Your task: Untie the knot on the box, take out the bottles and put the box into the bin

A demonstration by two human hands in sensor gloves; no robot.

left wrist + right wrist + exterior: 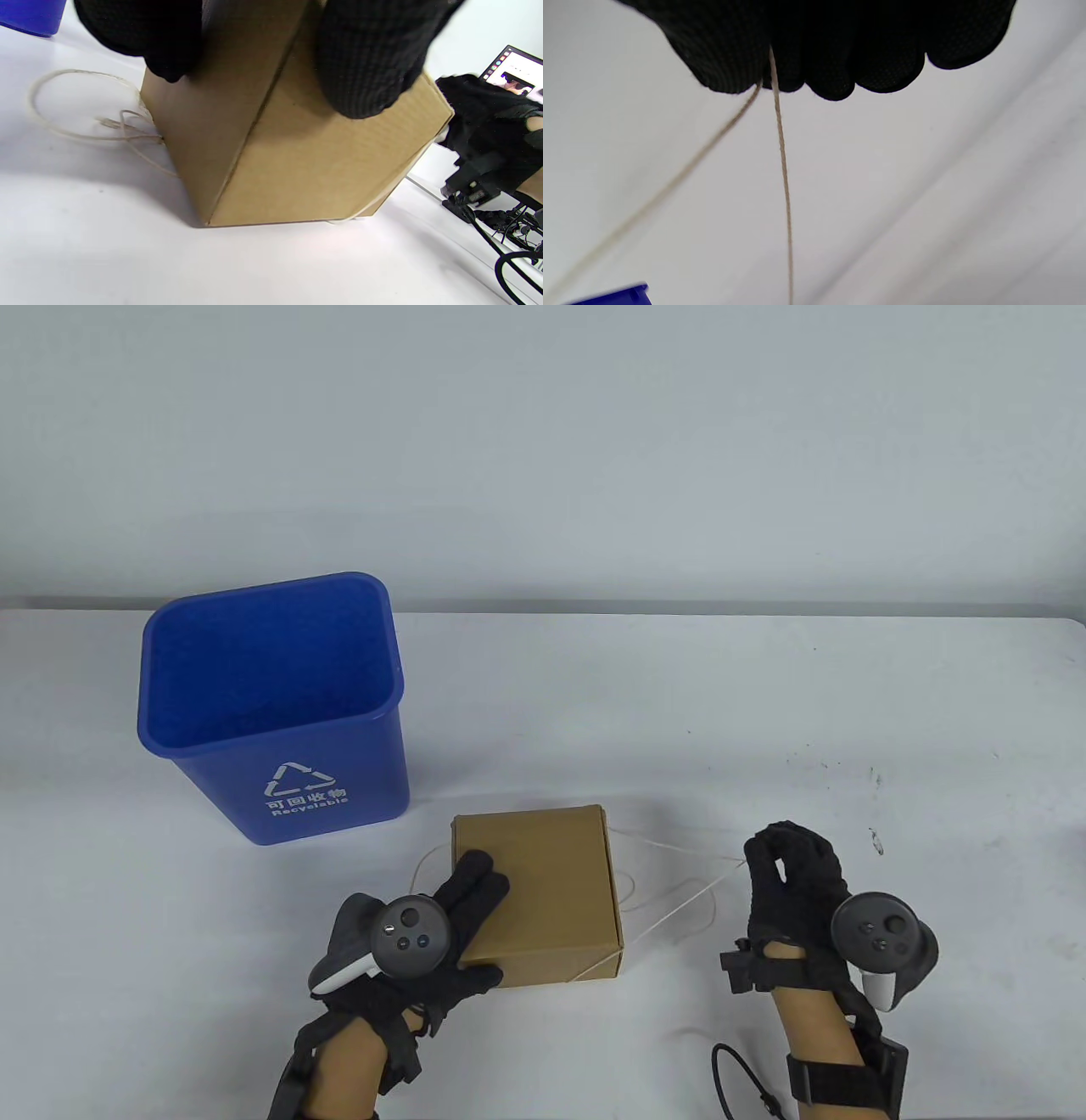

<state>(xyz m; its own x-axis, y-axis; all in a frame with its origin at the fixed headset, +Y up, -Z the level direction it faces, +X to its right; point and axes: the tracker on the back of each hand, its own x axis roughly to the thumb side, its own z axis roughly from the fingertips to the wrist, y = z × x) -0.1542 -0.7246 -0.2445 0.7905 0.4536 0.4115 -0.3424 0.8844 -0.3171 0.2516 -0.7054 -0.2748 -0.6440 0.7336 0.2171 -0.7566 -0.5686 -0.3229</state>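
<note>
I note the cardboard box (543, 891) sits closed on the tabletop (764, 712), near its front edge, with the blue bin (280, 712) standing just behind and to its left. My left hand (424, 933) lies flat on the lid, fingers straight, thumb against the near side; this grip holds nothing but pins the box. My right hand (793, 882), well to the right of the box, has its grip pinched closed on the string (679, 899), two strands running taut from the fingers toward the box. More string (85, 123) lies slack at the box's left side. In my judgement the untying is under way. I would pull level and outward, keeping firm downward pressure so the box cannot slide or tip.
</note>
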